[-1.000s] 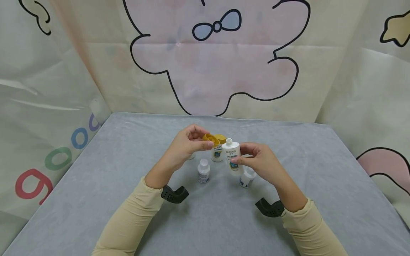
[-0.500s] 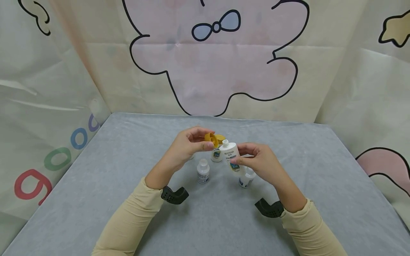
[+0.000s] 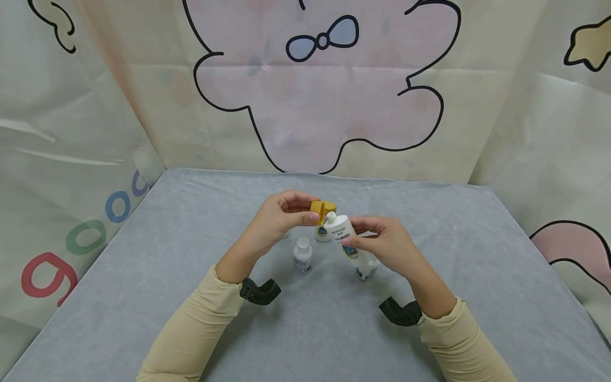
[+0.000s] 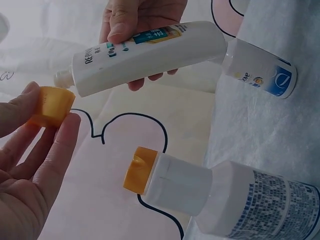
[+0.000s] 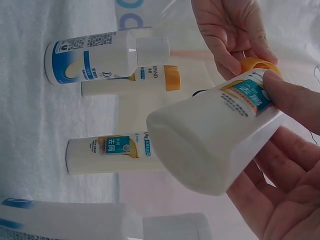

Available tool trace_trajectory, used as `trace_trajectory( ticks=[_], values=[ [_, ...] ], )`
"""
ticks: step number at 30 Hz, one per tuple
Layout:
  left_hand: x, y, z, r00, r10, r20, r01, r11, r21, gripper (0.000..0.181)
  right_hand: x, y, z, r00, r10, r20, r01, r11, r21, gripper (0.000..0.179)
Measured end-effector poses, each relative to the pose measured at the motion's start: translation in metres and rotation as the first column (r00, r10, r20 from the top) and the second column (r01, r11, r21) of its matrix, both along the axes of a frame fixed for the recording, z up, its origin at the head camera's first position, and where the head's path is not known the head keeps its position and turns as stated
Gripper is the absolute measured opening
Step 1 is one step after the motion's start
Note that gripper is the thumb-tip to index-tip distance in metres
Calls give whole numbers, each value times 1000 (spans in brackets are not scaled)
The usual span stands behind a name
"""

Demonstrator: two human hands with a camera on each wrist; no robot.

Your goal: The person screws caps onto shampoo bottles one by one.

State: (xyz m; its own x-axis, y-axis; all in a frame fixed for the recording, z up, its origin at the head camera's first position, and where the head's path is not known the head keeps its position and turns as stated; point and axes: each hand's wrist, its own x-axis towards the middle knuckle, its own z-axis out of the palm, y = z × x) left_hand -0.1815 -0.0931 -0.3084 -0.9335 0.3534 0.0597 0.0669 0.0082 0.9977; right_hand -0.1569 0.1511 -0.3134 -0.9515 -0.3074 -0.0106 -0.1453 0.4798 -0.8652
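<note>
Between thumb and fingers, my left hand (image 3: pixel 281 215) pinches a yellow bottle cap (image 4: pixel 52 106). My right hand (image 3: pixel 385 243) grips a white, flattish shampoo bottle (image 3: pixel 340 229) by its body, above the table. The bottle is uncapped and leans left, its narrow neck (image 4: pixel 63 79) pointing at the cap. In the left wrist view the neck is right at the cap's edge. Seen from the right wrist, the bottle's base (image 5: pixel 195 150) faces the camera and its body covers most of the neck.
A small white bottle (image 3: pixel 303 257) stands upright in front of the hands. Another white bottle (image 3: pixel 366 269) stands under the right hand. Behind the cap is a yellow-capped bottle (image 5: pixel 130 82), partly hidden. The grey cloth-covered table (image 3: pixel 305 334) meets printed curtains at the back and sides.
The shampoo bottle has tilted further left and moved toward the cap. My left hand has turned the cap and shifted slightly right, so the two are now close together.
</note>
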Motion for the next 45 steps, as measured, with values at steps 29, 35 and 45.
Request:
trace_trajectory(
  ticks=[29,35,45],
  values=[
    [8,0,4,981,-26,-192,-18,974,-226,35,3,-1,-2,995,94,16,-93,995,-49,39],
    [9,1,4,976,-37,-215,-16,971,-240,38,4,-1,0,994,105,15,-105,993,-48,39],
    [11,3,3,974,-48,-222,-19,957,-289,39,3,-1,-1,992,127,5,-127,991,-30,36]
  ],
)
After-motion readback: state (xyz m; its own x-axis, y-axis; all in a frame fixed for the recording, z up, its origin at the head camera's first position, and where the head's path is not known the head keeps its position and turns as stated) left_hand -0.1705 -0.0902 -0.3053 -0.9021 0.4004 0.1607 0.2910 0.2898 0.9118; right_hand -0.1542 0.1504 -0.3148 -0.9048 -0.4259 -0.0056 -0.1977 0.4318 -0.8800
